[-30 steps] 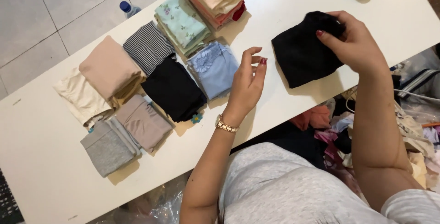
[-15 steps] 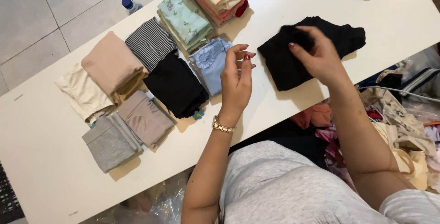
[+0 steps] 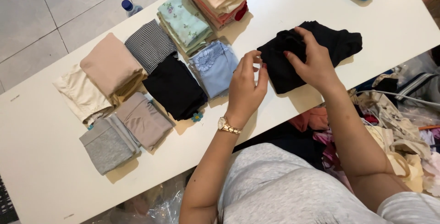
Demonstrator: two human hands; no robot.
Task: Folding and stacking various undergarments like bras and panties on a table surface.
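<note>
Black garment [image 3: 316, 50] lies on the white surface [image 3: 284, 4], right of a folded blue piece [image 3: 214, 67]. Right hand [image 3: 312, 63] presses on it with fingers spread; left hand [image 3: 245, 89] pinches its near edge.
</note>
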